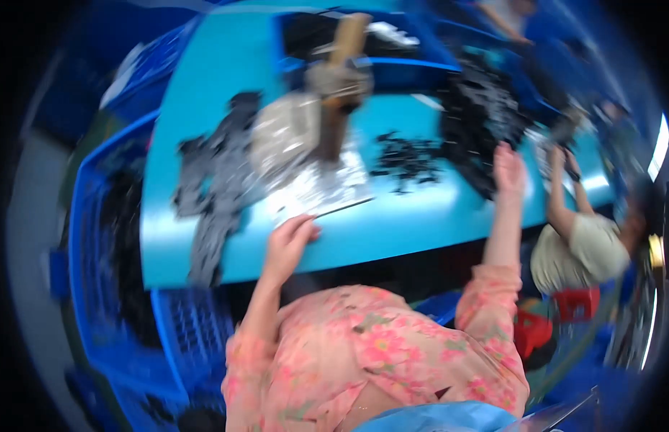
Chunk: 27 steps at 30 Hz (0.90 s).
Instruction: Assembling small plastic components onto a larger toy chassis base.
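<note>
My left hand [290, 247] is at the table's near edge, its fingers pinched on a thin dark strip [345, 207] that points to the right. Beside the strip lies a shiny clear plastic sheet [316, 189]. My right hand [510, 171] reaches forward with fingers stretched out, close to a large heap of black pieces [482, 115]; nothing shows in it, though motion blurs it. Between the hands, farther back, small black parts [406, 160] are scattered on the turquoise table [413, 223]. On the left spreads a pile of flat dark grey pieces [223, 169].
A blurred upright object with a wooden top [349, 43] stands mid-table beside a clear plastic bundle [285, 133]. Behind it sits a blue bin [392, 70]. Blue crates [82, 252] line the left. At right, another person [579, 248] works near a red stool [575, 304].
</note>
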{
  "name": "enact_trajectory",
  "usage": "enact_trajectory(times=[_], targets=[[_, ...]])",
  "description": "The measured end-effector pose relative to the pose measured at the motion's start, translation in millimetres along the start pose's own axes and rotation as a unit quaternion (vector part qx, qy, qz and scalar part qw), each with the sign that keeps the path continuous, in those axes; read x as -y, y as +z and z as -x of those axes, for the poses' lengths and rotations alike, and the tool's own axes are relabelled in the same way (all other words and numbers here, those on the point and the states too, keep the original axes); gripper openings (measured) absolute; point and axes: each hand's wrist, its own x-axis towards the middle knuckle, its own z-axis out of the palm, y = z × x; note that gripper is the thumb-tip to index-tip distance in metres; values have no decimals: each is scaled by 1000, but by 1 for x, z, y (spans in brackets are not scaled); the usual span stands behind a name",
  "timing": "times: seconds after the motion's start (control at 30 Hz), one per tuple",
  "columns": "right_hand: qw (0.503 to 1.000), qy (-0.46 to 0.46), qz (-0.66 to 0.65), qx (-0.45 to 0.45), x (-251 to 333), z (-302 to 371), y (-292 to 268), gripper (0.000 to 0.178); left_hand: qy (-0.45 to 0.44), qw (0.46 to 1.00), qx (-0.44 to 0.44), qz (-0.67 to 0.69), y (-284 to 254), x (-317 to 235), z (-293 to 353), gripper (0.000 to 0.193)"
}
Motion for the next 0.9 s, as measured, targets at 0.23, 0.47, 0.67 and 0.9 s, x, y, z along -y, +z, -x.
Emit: enact_trajectory(times=[0.23, 0.47, 0.67, 0.9], targets=[[970, 88, 188, -129, -102, 78, 94, 31, 185, 948, -68, -250, -22, -23, 22, 16], [840, 108, 522, -98, -156, 127, 115, 28, 169, 769, -264, -557, -90, -37, -15, 56], [777, 41, 625, -68, -171, 138, 123, 23, 109, 801, -216, -548, -103, -30, -27, 74], [752, 33, 653, -76, -168, 144, 122, 22, 156, 797, -243, -531, -95, -54, -1, 67]])
